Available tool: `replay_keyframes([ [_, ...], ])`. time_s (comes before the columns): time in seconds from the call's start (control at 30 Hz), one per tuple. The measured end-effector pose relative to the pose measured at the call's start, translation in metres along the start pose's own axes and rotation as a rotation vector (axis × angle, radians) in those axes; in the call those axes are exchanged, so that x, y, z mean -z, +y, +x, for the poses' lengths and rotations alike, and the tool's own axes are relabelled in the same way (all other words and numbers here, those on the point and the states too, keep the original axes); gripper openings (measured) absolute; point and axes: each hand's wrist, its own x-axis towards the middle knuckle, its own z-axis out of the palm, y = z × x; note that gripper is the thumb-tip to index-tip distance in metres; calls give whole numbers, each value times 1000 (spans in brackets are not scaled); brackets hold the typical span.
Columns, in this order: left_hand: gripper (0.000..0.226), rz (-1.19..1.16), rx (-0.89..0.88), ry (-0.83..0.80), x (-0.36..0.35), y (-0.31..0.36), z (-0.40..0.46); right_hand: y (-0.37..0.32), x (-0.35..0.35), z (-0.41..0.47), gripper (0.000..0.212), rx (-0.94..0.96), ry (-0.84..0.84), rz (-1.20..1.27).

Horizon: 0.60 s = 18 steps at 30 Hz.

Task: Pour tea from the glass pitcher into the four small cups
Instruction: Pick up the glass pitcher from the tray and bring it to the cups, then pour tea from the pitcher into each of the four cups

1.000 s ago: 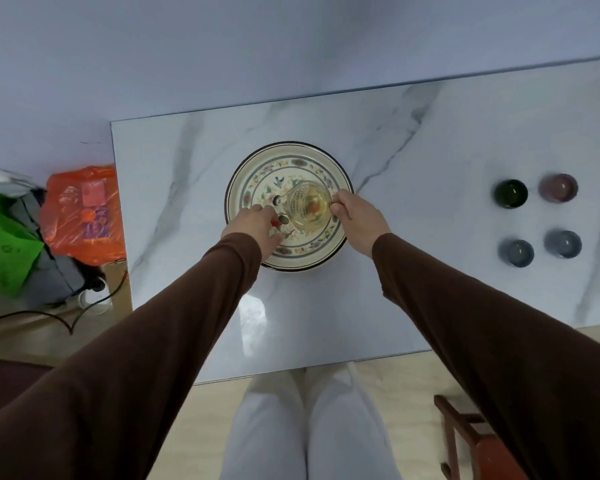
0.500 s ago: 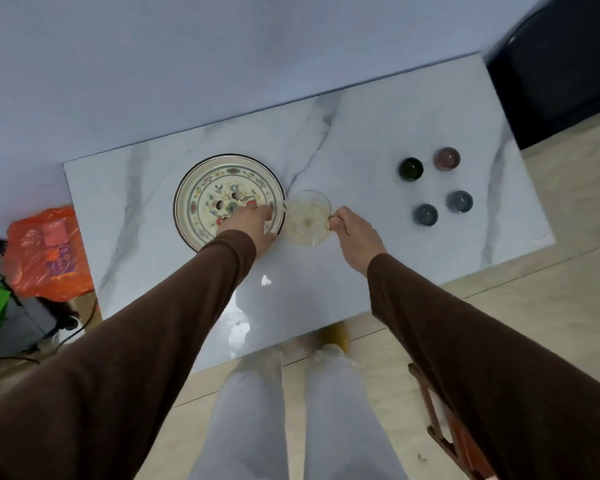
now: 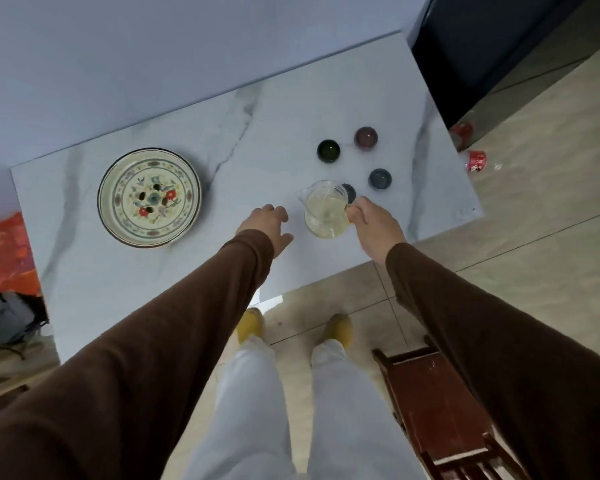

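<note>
The clear glass pitcher (image 3: 326,211), holding pale yellow tea, is gripped at its handle by the right hand (image 3: 373,225), fingers closed round it, near the front edge of the white marble-patterned table (image 3: 174,271) toward its right end. It overlaps the nearest of four small dark round cups (image 3: 380,179) grouped just behind it. The left hand (image 3: 265,225) hovers beside the pitcher, fingers loosely spread, holding nothing. A round floral ceramic plate (image 3: 149,197) sits well apart toward the left edge.
</note>
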Motion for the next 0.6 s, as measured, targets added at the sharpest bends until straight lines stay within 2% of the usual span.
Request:
replay_keyframes([
  [0.2, 46, -25, -13, 28, -2, 49, 30, 27, 44, 18, 31, -5, -5, 6],
  [0.6, 46, -99, 37, 65, 8, 86, 98, 51, 86, 92, 26, 13, 12, -17],
])
